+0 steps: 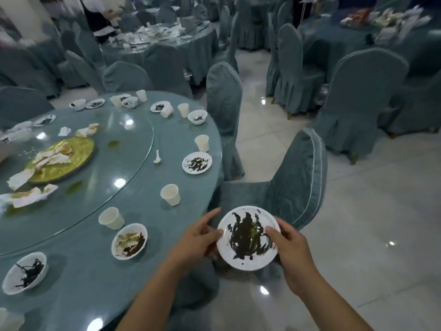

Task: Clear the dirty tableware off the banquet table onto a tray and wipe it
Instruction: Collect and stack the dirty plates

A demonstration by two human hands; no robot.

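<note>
White plate [248, 237]: sauce-smeared, held off the table edge, above a chair.
Left hand [198, 237], right hand [292, 242]: fingers closed on its rim.
Banquet table [78, 278]: bowls, cups, napkins remained; unwiped.
Tray: not in view.
Progress: judged early.

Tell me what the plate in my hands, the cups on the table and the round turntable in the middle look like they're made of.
Plate: glazed white ceramic by the look of it, smooth with a thick rim, though melamine is possible.
Cups: probably paper or thin plastic, matte off-white with a thin rolled rim.
Turntable: glass, since ceiling lights reflect sharply off it and the blue cloth shows through.
</note>
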